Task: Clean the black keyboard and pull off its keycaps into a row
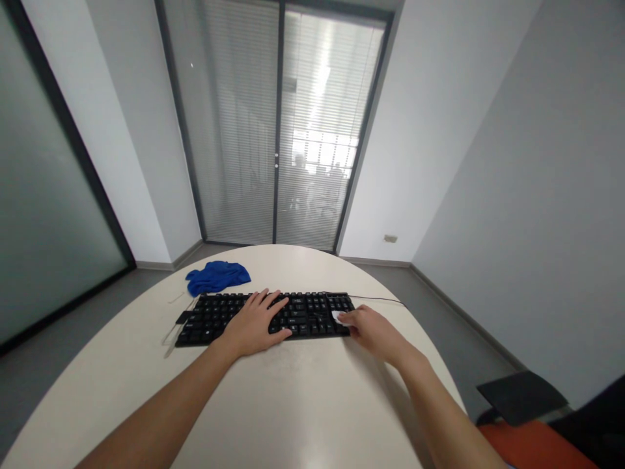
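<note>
A black keyboard (300,320) lies flat across the round table. My left hand (257,324) rests on its middle keys, palm down with the fingers spread. At the keyboard's right end, my right hand (364,327) pinches a small white pad (336,317) against the number keys. Whether the pad is cotton, paper or cloth cannot be made out. By the keyboard's left end lie thin pale sticks (169,350) and a small black piece (184,317), too small to name surely.
A crumpled blue cloth (217,277) lies behind the keyboard's left part. The keyboard's cable (378,299) runs right toward the edge of the cream table (293,417). An orange and black chair (532,443) stands at the lower right. Glass panels with blinds (239,130) are beyond.
</note>
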`<action>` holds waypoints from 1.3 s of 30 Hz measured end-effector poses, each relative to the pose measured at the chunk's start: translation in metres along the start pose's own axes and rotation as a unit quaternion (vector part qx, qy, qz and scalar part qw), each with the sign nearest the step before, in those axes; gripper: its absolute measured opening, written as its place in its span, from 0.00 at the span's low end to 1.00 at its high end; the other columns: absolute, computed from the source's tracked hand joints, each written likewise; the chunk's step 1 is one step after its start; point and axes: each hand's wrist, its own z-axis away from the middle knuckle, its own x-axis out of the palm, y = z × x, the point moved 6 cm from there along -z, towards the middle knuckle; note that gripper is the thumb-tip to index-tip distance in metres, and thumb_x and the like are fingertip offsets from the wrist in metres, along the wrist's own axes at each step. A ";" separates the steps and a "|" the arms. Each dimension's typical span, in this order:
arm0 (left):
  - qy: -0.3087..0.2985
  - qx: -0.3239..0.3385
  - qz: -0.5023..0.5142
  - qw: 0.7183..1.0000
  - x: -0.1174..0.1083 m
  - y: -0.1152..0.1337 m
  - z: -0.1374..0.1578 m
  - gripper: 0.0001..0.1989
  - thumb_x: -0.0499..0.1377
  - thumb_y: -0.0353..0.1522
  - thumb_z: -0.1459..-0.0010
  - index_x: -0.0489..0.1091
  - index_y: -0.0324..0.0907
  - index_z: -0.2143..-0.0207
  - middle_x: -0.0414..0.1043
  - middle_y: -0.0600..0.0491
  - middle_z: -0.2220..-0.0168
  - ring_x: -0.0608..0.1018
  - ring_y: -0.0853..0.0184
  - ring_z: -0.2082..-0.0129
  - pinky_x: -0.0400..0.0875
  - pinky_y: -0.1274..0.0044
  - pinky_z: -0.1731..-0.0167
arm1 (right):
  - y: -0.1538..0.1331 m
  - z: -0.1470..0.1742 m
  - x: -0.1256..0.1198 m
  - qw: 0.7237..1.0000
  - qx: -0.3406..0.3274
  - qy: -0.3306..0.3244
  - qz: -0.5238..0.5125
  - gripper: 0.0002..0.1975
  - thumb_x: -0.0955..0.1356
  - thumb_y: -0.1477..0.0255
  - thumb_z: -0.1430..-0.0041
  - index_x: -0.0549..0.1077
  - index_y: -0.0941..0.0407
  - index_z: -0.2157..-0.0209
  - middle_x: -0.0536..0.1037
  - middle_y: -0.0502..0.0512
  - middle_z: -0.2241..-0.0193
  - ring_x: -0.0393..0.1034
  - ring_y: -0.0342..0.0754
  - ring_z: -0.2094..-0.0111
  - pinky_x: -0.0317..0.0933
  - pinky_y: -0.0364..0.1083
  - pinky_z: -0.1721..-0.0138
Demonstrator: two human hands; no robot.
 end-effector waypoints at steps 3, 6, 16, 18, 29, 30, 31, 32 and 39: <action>-0.008 -0.001 -0.004 1.000 0.001 -0.001 0.000 0.37 0.52 0.56 0.40 0.58 0.50 0.33 0.54 0.49 0.31 0.55 0.47 0.32 0.48 0.55 0.34 | 0.000 0.004 -0.002 1.000 0.016 -0.011 0.008 0.17 0.64 0.82 0.47 0.81 0.55 0.63 0.81 0.59 0.65 0.75 0.54 0.62 0.60 0.44 0.62; -0.008 0.000 -0.005 1.000 0.001 0.000 0.000 0.37 0.52 0.56 0.40 0.58 0.50 0.33 0.54 0.50 0.31 0.55 0.47 0.32 0.48 0.55 0.34 | 0.006 0.004 -0.001 1.000 0.026 -0.010 0.002 0.16 0.65 0.80 0.47 0.82 0.52 0.64 0.82 0.56 0.66 0.75 0.53 0.61 0.61 0.44 0.62; -0.011 -0.001 -0.008 1.000 0.001 0.000 0.000 0.38 0.52 0.56 0.40 0.58 0.50 0.33 0.54 0.49 0.31 0.55 0.46 0.32 0.48 0.55 0.34 | 0.041 -0.030 0.023 0.987 0.038 0.144 -0.066 0.24 0.61 0.82 0.39 0.76 0.55 0.46 0.77 0.55 0.46 0.68 0.50 0.44 0.60 0.48 0.42; -0.013 0.000 -0.009 1.000 0.001 0.000 -0.001 0.38 0.52 0.57 0.40 0.58 0.49 0.33 0.54 0.48 0.31 0.55 0.46 0.32 0.48 0.55 0.34 | 0.046 -0.033 0.030 0.991 0.042 0.113 -0.065 0.23 0.61 0.81 0.39 0.76 0.56 0.46 0.77 0.56 0.46 0.68 0.51 0.44 0.59 0.48 0.41; -0.005 -0.001 0.001 1.000 0.001 -0.001 0.000 0.38 0.52 0.57 0.40 0.58 0.50 0.33 0.54 0.49 0.31 0.55 0.47 0.32 0.47 0.56 0.34 | 0.028 -0.011 0.015 0.998 0.052 0.012 0.028 0.25 0.61 0.84 0.42 0.77 0.55 0.47 0.80 0.60 0.50 0.71 0.53 0.46 0.62 0.46 0.47; -0.007 -0.002 -0.001 1.000 0.001 -0.001 0.000 0.38 0.52 0.57 0.40 0.58 0.50 0.33 0.53 0.49 0.31 0.55 0.47 0.32 0.47 0.56 0.34 | 0.026 -0.009 0.014 0.997 0.063 0.000 0.041 0.25 0.61 0.84 0.42 0.77 0.54 0.48 0.80 0.61 0.51 0.72 0.53 0.47 0.63 0.46 0.49; -0.008 -0.002 -0.003 1.000 0.001 0.000 0.000 0.38 0.51 0.57 0.40 0.57 0.50 0.33 0.53 0.49 0.31 0.55 0.47 0.32 0.47 0.56 0.34 | 0.024 -0.006 0.012 0.996 0.075 -0.012 0.053 0.24 0.61 0.83 0.41 0.78 0.53 0.48 0.81 0.62 0.53 0.74 0.54 0.49 0.63 0.46 0.51; -0.009 -0.002 -0.005 1.000 0.001 0.000 0.000 0.38 0.51 0.57 0.40 0.57 0.50 0.33 0.53 0.49 0.31 0.55 0.47 0.32 0.47 0.56 0.34 | 0.022 -0.004 0.011 0.994 0.085 -0.022 0.064 0.23 0.61 0.82 0.40 0.78 0.53 0.48 0.81 0.63 0.54 0.75 0.55 0.51 0.64 0.47 0.53; -0.006 0.000 0.002 1.000 0.000 0.001 0.000 0.37 0.52 0.57 0.40 0.58 0.50 0.34 0.54 0.49 0.31 0.55 0.47 0.32 0.47 0.56 0.34 | 0.006 0.008 0.000 0.985 0.106 -0.060 0.125 0.19 0.62 0.80 0.40 0.81 0.54 0.55 0.82 0.66 0.62 0.78 0.58 0.59 0.64 0.47 0.60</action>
